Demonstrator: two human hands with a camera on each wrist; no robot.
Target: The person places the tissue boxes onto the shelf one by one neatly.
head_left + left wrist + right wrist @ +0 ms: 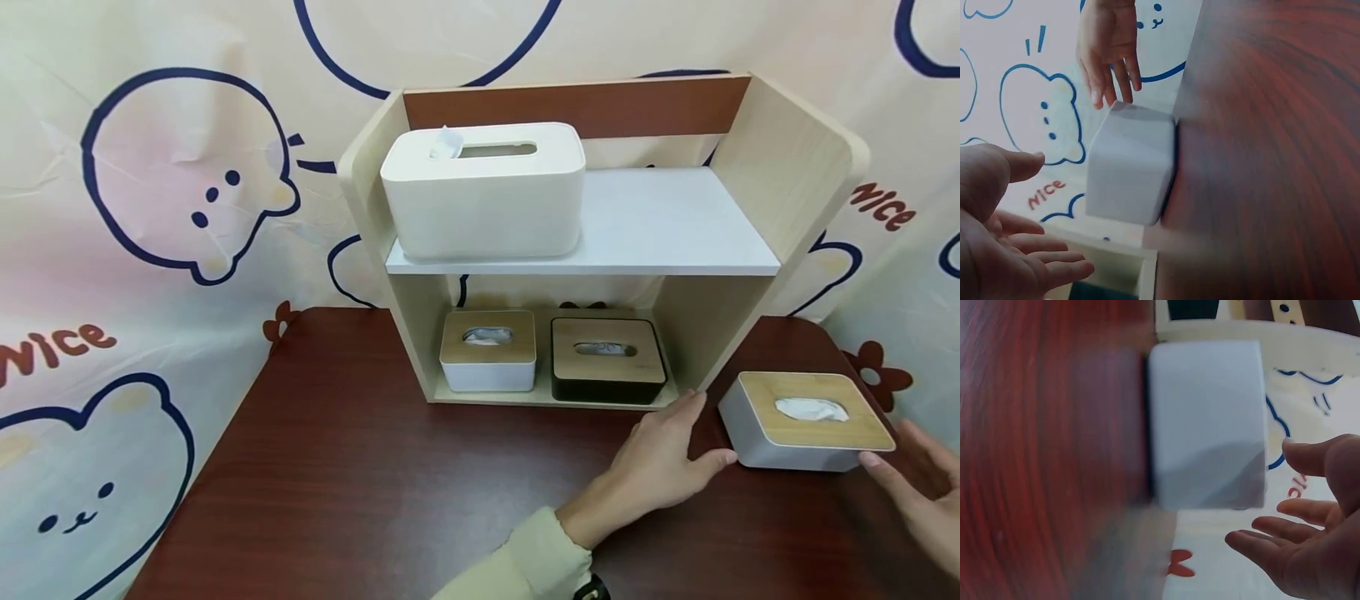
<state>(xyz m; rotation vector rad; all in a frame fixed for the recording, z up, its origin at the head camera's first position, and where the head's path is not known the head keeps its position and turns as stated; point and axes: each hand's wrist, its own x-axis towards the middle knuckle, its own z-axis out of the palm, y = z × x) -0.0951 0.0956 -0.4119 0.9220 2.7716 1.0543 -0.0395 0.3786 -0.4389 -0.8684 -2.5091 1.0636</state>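
A white tissue box with a light wooden lid point(806, 417) sits on the dark table, right of the shelf. Tissue shows in its oval slot. My left hand point(667, 467) is at the box's left side, fingers extended and thumb pointing toward its front corner. On the other side, my right hand point(918, 492) has its thumb near the front right corner, fingers reaching along the right side. The left wrist view shows the box's plain side point(1129, 165) between both hands. In the right wrist view the relaxed fingers of my right hand point(1316, 519) stand beside the box point(1207, 425).
A two-tier shelf point(690, 221) stands at the back of the table point(337, 500). Its upper board carries a large white tissue box point(487, 208). Below are a small white box with wooden lid point(487, 354) and a black one with wooden lid point(607, 362). A patterned cloth hangs behind.
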